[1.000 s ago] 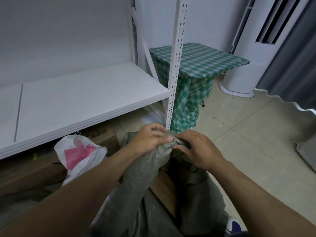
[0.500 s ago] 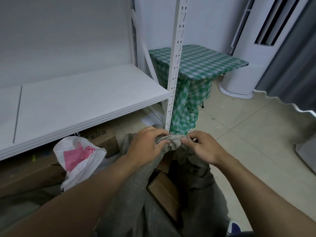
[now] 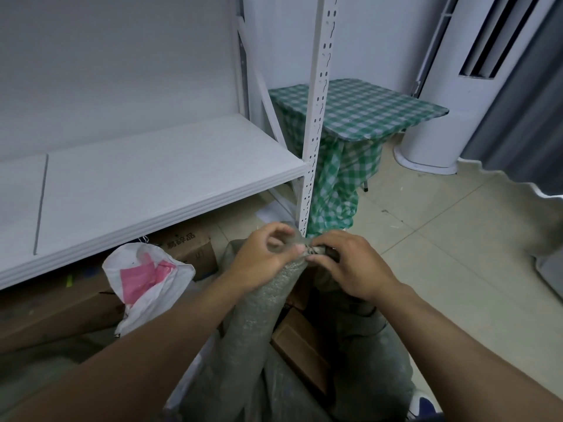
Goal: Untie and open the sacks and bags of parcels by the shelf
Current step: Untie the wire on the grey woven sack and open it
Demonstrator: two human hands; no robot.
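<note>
sack [image 3: 268, 315] centre: knot [image 3: 315, 250] not yet undone | left hand [image 3: 262, 258] grips sack, right hand [image 3: 353, 268] pinches knot | bag [image 3: 143, 269] lower left likely pending

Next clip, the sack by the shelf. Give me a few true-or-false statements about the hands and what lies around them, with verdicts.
1. Both hands, left hand and right hand, hold the bunched neck of the grey sack. True.
2. The white bag lies right of the sack. False: it lies to its left, on the boxes under the shelf.
3. A table under a green checked cloth stands beyond the shelf's post. True.
4. The left hand rests on the shelf. False: it grips the sack's neck, in front of and below the shelf board.
</note>
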